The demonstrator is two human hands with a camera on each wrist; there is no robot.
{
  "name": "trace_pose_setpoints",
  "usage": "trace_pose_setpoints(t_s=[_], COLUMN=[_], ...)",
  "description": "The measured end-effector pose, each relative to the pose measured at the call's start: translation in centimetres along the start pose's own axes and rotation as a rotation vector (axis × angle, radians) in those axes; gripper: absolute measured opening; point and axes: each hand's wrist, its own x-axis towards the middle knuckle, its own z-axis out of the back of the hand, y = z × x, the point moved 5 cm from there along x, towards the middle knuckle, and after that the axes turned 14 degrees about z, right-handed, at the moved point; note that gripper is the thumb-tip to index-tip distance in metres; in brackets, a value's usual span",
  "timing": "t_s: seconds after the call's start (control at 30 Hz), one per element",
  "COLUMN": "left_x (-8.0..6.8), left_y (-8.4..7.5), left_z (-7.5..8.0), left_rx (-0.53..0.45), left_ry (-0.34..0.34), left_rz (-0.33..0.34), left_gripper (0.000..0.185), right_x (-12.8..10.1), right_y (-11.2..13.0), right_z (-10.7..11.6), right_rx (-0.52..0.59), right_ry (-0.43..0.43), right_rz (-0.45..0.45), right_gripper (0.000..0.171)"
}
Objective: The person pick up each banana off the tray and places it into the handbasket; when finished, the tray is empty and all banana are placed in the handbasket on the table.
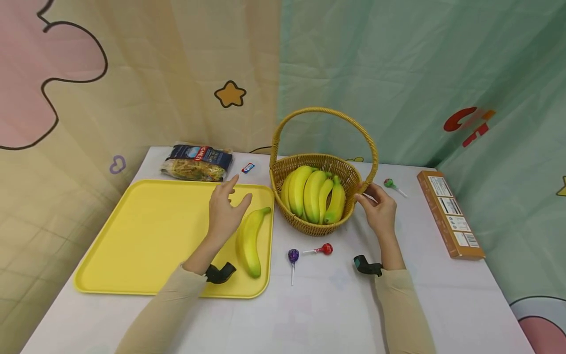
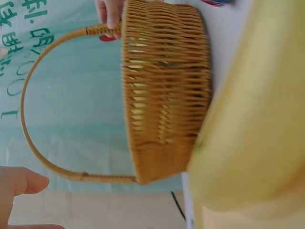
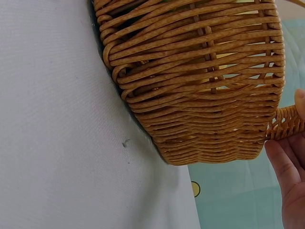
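A woven basket with a tall handle holds a bunch of yellow bananas at mid-table. My right hand pinches the base of the handle on the basket's right side; in the right wrist view its fingers lie against the handle beside the basket. A single banana lies on the yellow tray at its right edge. My left hand hovers just left of that banana, fingers relaxed and spread, holding nothing. The left wrist view shows the basket, the banana close up and my fingertips.
A purple lollipop and a red lollipop lie in front of the basket, a green one behind my right hand. An orange box lies at the right, a pasta bag and a small candy behind the tray.
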Motion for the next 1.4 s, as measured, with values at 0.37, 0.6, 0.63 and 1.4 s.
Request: trace_pose_setpoints(t_s=[0.37,0.6,0.63,1.4], left_x=[-0.9,-1.2,-1.2,0.4], left_y=[4.8,6.1,6.2,1.8], left_z=[-1.5,-3.7,-3.8,-1.6], left_rx=[0.168,0.298,0.309,0.134], left_ry=[0.103,0.191,0.193,0.09], left_rz=[0.099,0.163,0.171,0.158], left_gripper=[0.068,0.071,0.07,0.06], right_x=[0.0,0.0,0.0,0.0], right_y=[-0.1,-0.3,-0.4,-0.3], right_z=[0.0,0.0,0.0,0.0], right_rx=[0.013,0.021,0.022,0.043], right_ry=[0.009,0.006,0.004,-0.004], right_rz=[0.004,0.001,-0.003,-0.002], right_gripper=[0.033,0.034,0.034,0.036])
